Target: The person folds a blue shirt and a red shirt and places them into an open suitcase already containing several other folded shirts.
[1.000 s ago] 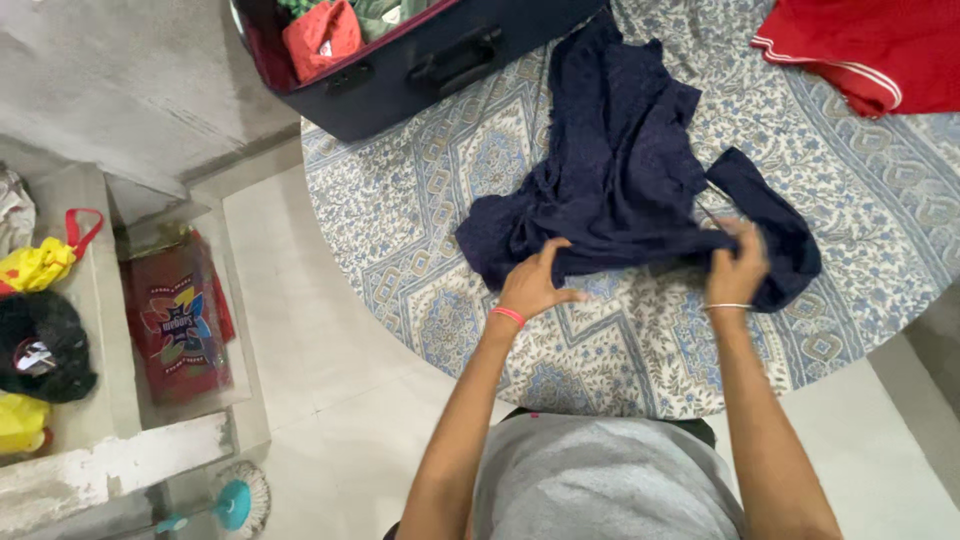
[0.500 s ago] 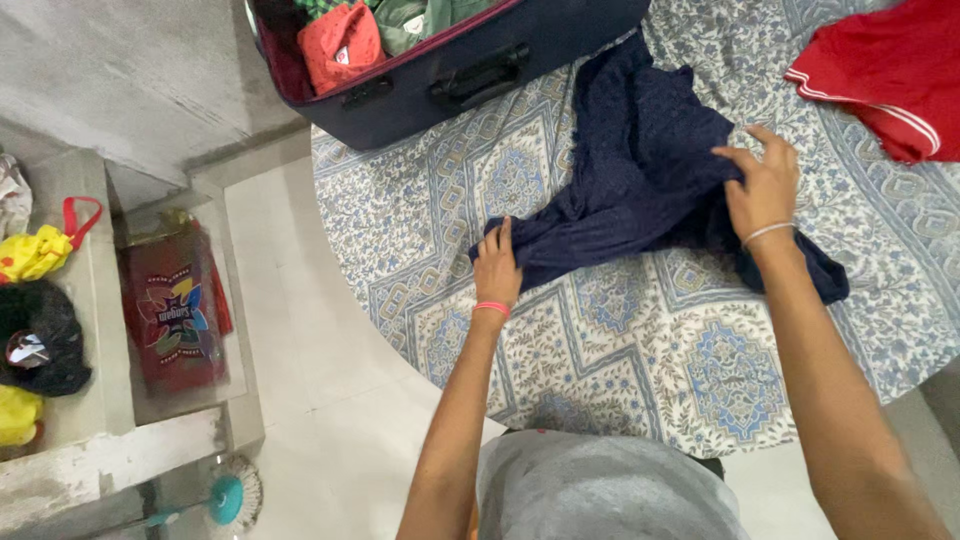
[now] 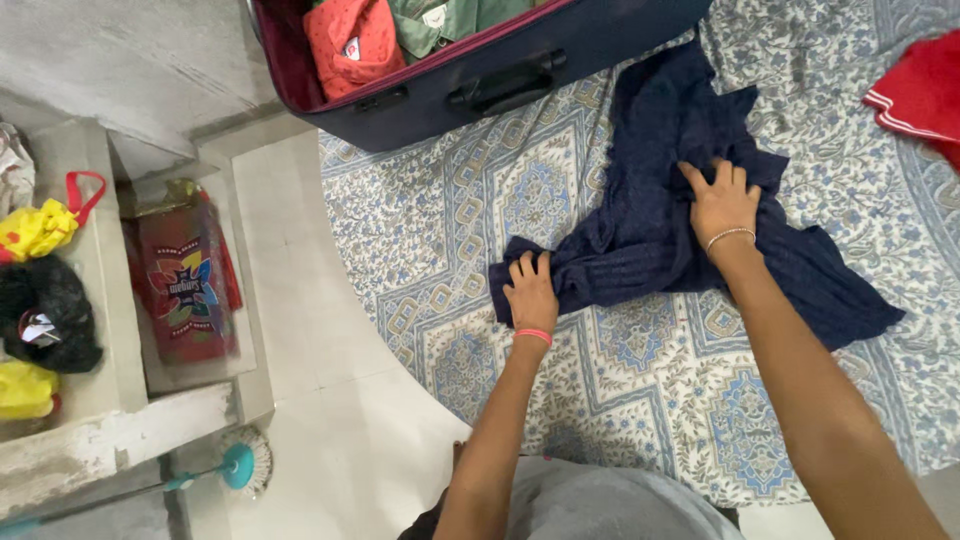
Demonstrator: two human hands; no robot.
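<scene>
A dark navy knitted garment (image 3: 660, 190) lies crumpled on a bed covered with a blue and white patterned sheet (image 3: 640, 380). My left hand (image 3: 530, 290) presses flat on the garment's near left corner, fingers spread, a pink band at the wrist. Flat on the garment's middle rests my right hand (image 3: 722, 200), a thin bangle at the wrist. Neither hand grips the cloth.
An open navy suitcase (image 3: 500, 70) with red and green clothes stands at the bed's far edge. A red garment (image 3: 925, 90) lies at the far right. Left of the bed are a pale tiled floor, a red bag (image 3: 185, 280), yellow and black bags on a ledge, a teal brush (image 3: 240, 465).
My right hand moved from the garment's near edge up onto its middle and now lies flat. My left hand shifted to the left corner. The garment is spread wider to the right.
</scene>
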